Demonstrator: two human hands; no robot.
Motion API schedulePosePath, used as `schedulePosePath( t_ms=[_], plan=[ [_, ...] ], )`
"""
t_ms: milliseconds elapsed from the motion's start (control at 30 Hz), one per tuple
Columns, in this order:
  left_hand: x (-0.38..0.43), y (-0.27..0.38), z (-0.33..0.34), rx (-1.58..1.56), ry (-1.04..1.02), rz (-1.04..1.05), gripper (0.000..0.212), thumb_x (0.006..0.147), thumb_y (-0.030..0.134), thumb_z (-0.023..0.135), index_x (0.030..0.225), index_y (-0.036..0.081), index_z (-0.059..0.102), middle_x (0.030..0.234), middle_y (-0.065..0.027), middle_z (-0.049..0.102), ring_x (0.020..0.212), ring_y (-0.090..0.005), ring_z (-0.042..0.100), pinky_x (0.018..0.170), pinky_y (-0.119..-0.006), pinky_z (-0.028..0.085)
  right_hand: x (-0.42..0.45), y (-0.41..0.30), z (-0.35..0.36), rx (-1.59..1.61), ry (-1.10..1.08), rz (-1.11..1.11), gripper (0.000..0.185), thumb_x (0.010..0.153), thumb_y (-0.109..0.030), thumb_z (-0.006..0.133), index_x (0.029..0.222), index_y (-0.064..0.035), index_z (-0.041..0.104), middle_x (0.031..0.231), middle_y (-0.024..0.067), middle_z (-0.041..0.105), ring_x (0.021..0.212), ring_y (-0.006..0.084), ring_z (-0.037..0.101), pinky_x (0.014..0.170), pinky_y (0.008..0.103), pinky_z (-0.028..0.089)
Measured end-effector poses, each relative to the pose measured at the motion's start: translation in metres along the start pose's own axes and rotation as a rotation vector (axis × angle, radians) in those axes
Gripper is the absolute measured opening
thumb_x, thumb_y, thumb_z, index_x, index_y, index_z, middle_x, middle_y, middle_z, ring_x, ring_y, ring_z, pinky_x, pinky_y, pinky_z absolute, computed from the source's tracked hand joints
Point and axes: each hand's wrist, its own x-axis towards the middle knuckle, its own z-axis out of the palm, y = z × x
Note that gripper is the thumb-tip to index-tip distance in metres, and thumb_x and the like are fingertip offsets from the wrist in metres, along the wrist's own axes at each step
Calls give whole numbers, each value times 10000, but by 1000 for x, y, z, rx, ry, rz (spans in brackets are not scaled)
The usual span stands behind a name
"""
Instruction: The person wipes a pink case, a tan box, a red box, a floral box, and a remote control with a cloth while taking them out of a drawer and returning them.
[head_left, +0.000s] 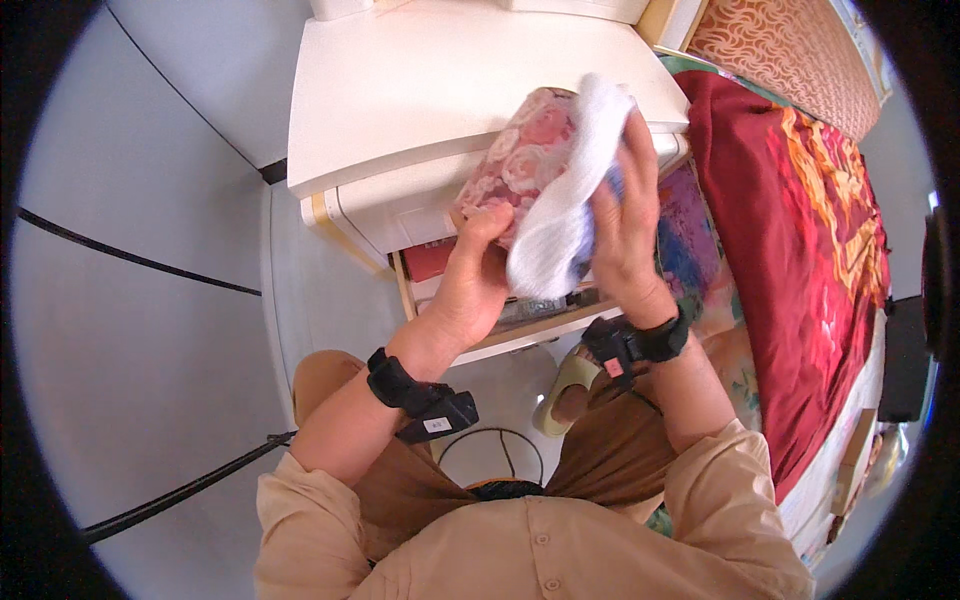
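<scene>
In my left hand (480, 277) is a box-like object (517, 169) covered in a pink rose pattern, the thumb lying on its patterned face. A white cloth (559, 232) with some blue on it lies along the object's right side. My right hand (634, 232) holds the cloth against that side, fingers spread over it and slightly blurred. Both hands are raised in front of a white bedside cabinet (465, 82), above its pulled-out drawer (510, 346). Part of the drawer's inside is hidden behind my hands.
A red item (431, 260) with writing lies in the drawer's left part. To the right is a bed with a dark red patterned cover (757, 247) and an orange-brown headboard (787, 60). A green slipper (566, 397) is on my foot below the drawer.
</scene>
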Motion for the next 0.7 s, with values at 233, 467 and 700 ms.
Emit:
schedulePosePath(
  t_ms=[233,467,700],
  plan=[
    [-7,13,-19,322,17,-53,727,778,199,635,1302,114,138,1260,-121,356,1139,-198,442,945,-376,424,5,6,-19,692,-95,1074,378,971,-280,415,1171,23,517,1027,69,602,884,145,585,794,272,482],
    [-10,20,-28,744,-201,98,852,684,176,724,1307,103,148,1260,-118,339,1163,-218,418,958,-350,407,-4,23,-14,1035,-369,1067,370,949,-291,434,1133,0,570,1034,91,624,882,158,606,774,274,498],
    [-10,28,-34,1284,-345,388,842,572,267,784,1262,89,334,1259,-157,336,1215,-297,359,1013,-407,317,2,20,-15,741,-682,966,329,929,-152,444,1153,51,574,1005,96,640,850,127,587,775,271,485]
  ],
)
